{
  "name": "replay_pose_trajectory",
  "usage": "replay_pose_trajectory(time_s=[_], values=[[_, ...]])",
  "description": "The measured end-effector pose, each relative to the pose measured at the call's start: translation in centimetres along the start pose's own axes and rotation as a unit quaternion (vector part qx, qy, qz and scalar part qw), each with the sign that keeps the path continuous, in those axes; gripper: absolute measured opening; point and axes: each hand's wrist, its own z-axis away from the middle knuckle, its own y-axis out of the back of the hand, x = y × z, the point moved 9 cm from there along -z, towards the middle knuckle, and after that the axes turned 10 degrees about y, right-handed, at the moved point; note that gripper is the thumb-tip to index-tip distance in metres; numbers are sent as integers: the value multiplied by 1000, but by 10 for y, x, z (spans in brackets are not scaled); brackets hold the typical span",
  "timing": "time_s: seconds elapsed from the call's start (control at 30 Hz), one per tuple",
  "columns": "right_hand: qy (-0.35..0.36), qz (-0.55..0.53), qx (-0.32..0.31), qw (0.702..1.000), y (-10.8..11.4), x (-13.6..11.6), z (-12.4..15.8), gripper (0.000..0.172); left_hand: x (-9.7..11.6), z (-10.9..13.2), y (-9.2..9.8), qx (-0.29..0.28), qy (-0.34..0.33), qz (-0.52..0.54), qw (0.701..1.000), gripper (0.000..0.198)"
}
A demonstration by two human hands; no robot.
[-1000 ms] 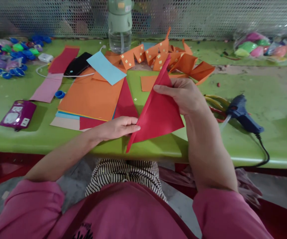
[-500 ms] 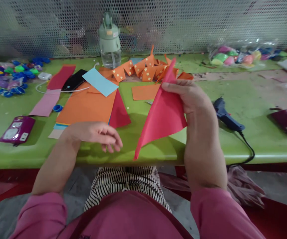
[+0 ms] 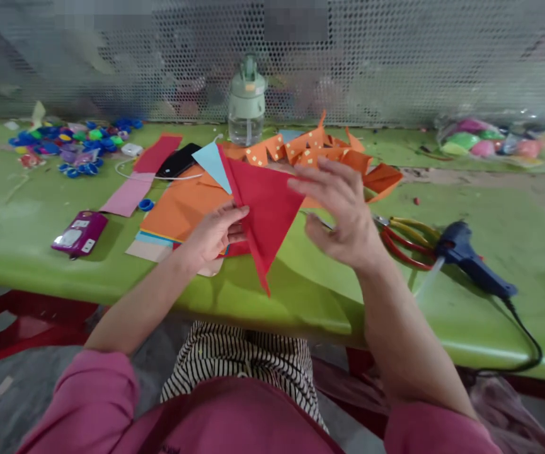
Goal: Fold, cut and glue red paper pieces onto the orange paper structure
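Note:
A red paper triangle [image 3: 267,208] with a folded strip along its left edge is held up above the table. My left hand [image 3: 218,230] pinches that folded edge, thumb in front and fingers behind. My right hand [image 3: 341,211] is at the triangle's right corner with fingers spread; whether a fingertip touches the paper I cannot tell. Behind the triangle lie a light blue paper piece [image 3: 212,165] and a stack of orange paper [image 3: 172,211], both partly hidden. Orange zigzag-cut paper strips with pale squares [image 3: 310,146] lie farther back.
To the right are red- and yellow-handled pliers [image 3: 407,243] and a dark blue glue gun [image 3: 475,258] with its cord. A clear bottle [image 3: 246,104] stands at the back. Colourful small pieces [image 3: 78,142], a black phone-like object [image 3: 177,161] and a purple packet [image 3: 80,233] lie left.
My left hand has risen from near the table edge and taken the red triangle's folded edge. My right hand has let go and spread its fingers. The view has shifted, showing the pliers.

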Motion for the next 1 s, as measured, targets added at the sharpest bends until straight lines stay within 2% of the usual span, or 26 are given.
replay_pose_trajectory(time_s=[0.1, 0.2, 0.37, 0.43, 0.5, 0.6, 0.73, 0.8, 0.87, 1.0], values=[[97, 79, -89, 988, -27, -23, 1, 58, 6, -1, 4, -4, -18, 34, 999, 19], [147, 92, -126, 977, -47, -37, 3, 49, 3, 1, 2, -22, -22, 22, 999, 23], [187, 71, -100, 975, -42, -46, 5, 36, -4, 1, -1, -51, -7, 25, 998, 25], [190, 40, -85, 977, -38, -48, 5, 34, -3, 0, -2, -59, -21, 21, 998, 26], [164, -19, -79, 983, -39, -45, 3, 31, 1, 0, -3, -62, -50, 2, 997, 30], [58, -96, -63, 992, -44, -28, 1, 26, 0, 1, -6, -57, -76, -70, 993, 27], [-137, -106, -52, 984, -49, 4, 8, 44, -9, 5, -14, -67, -72, -165, 981, 17], [-200, -117, -61, 971, -51, 12, 12, 50, -11, 10, -18, -81, -77, -170, 979, 20], [-228, -137, -71, 961, -52, 14, 14, 55, -9, 15, -22, -90, -91, -179, 976, 27], [-234, -156, -73, 957, -51, 12, 14, 57, -10, 20, -28, -82, -90, -256, 959, 38]])
